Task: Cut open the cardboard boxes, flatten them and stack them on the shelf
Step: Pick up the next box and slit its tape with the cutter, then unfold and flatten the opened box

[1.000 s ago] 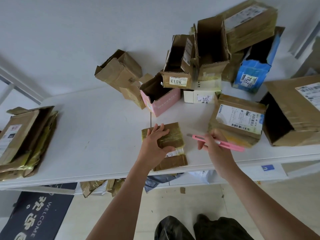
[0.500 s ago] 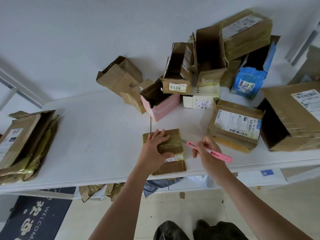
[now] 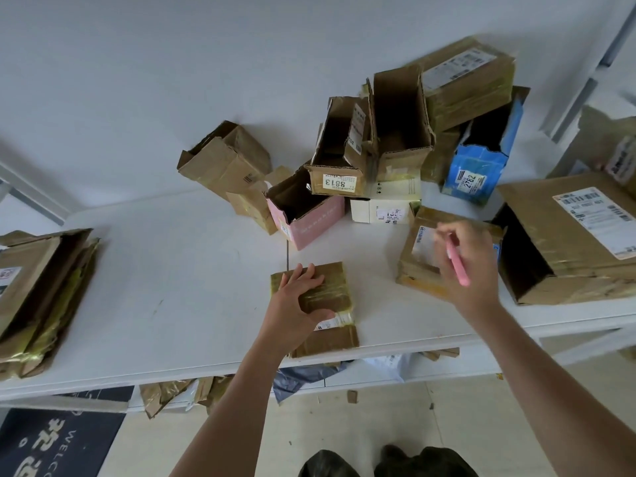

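The small taped box (image 3: 315, 306) lies flat at the front edge of the white desk (image 3: 179, 287). The left hand (image 3: 297, 304) rests on it, fingers spread. The right hand (image 3: 464, 266) pinches a pink cutter (image 3: 457, 266), up to the right of that box.

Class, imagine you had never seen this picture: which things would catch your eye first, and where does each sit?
First, the two hands near the table's front edge: the left hand presses on a taped flat box, and the right hand holds a pink cutter raised above a labelled box. Behind them, a heap of open boxes leans against the wall, with a blue box and a pink box standing out.
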`<state>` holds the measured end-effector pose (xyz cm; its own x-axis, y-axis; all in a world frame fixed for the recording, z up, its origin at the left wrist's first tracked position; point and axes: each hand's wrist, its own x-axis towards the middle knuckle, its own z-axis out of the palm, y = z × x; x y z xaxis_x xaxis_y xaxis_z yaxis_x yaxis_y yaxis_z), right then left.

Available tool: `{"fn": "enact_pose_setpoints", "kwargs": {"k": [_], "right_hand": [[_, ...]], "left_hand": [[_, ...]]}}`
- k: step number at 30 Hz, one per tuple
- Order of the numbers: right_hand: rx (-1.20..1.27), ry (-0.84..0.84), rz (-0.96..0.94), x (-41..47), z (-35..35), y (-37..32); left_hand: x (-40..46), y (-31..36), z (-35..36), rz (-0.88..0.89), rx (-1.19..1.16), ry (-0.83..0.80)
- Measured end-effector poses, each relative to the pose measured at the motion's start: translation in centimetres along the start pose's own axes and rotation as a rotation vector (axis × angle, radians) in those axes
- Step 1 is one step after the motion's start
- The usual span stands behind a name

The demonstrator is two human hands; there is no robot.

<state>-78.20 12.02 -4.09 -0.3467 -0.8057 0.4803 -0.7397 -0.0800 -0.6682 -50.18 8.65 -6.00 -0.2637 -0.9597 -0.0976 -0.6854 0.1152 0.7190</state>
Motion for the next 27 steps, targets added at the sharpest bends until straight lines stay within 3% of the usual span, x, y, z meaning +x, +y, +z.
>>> {"fn": "enact_pose_setpoints", "kwargs": {"k": [2,4,9,12,14,16,19,22,25,27], "right_hand": [[-0.347,-0.171,0.099,1.6,-0.5,2.3],[-0.510,-0.353,0.203,2.3,-0.5,3.8],[-0.593,-0.432,0.237,2.2,-0.4,3.7],[-0.639,-0.382,0.216,2.1,-1.1,2.4],[-0.581,-0.276,0.089,1.9,-0.8,0.7],[-0.376,-0.306,-0.030,1.2,0.4,-1.8],[-0.046,-0.578,-0.132,-0.3,4.0,-5.6],[0.140,-0.802,-0.046,-1.6,7.1,-8.0],[0.049,-0.839,-0.107,-3.2,8.6,-8.0],[-0.073,-0.816,-0.150,-4.4,8.6,-7.9]], "left_hand": [[-0.1,-0.1,0.0,-0.001,0.003,0.000],[-0.1,0.0,0.1,-0.007,-0.007,-0.003],[-0.1,-0.1,0.1,0.002,0.003,-0.006],[-0.2,-0.1,0.2,0.044,0.069,-0.012],[-0.3,-0.1,0.2,0.077,0.129,-0.024],[-0.5,0.0,0.2,0.108,0.187,-0.025],[-0.8,0.3,0.2,0.155,0.221,-0.022],[-1.1,0.2,-0.6,0.196,0.246,-0.059],[-1.8,-1.2,-2.7,0.168,0.285,-0.033],[-2.8,-2.6,-3.8,0.071,0.191,0.059]]}}
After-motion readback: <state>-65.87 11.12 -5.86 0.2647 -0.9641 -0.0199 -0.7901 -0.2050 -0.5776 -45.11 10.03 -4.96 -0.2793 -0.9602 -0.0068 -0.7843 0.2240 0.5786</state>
